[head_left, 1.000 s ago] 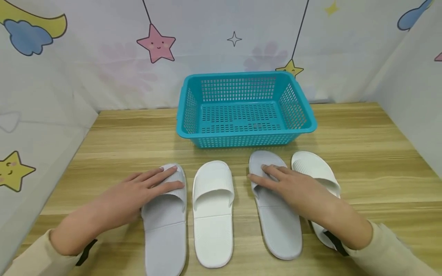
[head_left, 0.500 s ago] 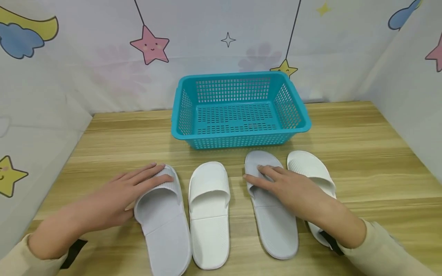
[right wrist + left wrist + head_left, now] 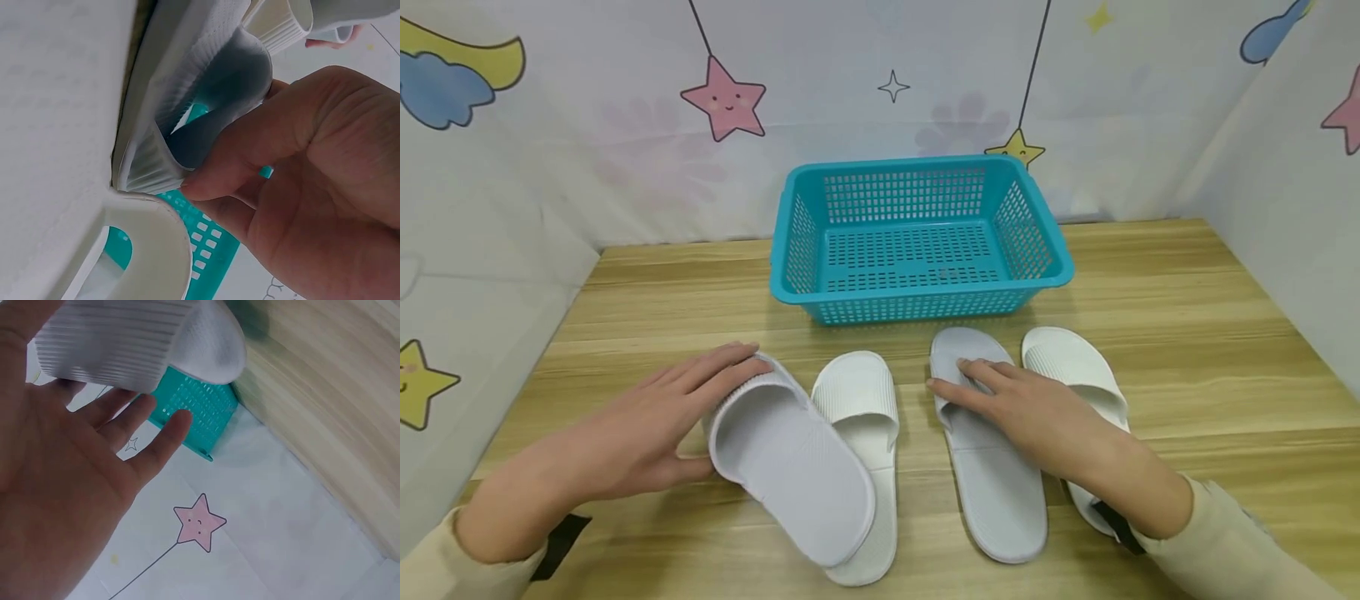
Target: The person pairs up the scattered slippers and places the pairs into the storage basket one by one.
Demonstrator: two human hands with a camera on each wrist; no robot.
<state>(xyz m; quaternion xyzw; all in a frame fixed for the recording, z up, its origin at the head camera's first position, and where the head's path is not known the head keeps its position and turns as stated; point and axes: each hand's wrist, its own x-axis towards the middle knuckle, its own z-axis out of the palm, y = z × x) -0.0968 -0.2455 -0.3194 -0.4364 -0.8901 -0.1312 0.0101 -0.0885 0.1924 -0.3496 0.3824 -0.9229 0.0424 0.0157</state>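
Note:
In the head view, my left hand [image 3: 662,425] holds a grey slipper [image 3: 808,475] at its strap and toe end. That slipper is raised and turned, its heel lying across the left white slipper [image 3: 861,392]. In the left wrist view, the ribbed strap [image 3: 112,344] sits between my thumb and fingers. My right hand [image 3: 1037,408] grips the strap of the other grey slipper [image 3: 1000,500], which lies flat. A second white slipper [image 3: 1067,354] lies to its right, partly hidden under my right forearm. In the right wrist view, my thumb [image 3: 212,165] presses on the strap's side.
A teal plastic basket [image 3: 925,292] stands behind the slippers, with nothing in it. All of this is on a wooden table [image 3: 1210,350]. White cloth [image 3: 827,75] printed with stars and clouds encloses the back and sides.
The left grey slipper has been lifted and turned, its heel swinging right over the left white slipper. My right hand stays on its grey slipper. The view has shifted slightly.

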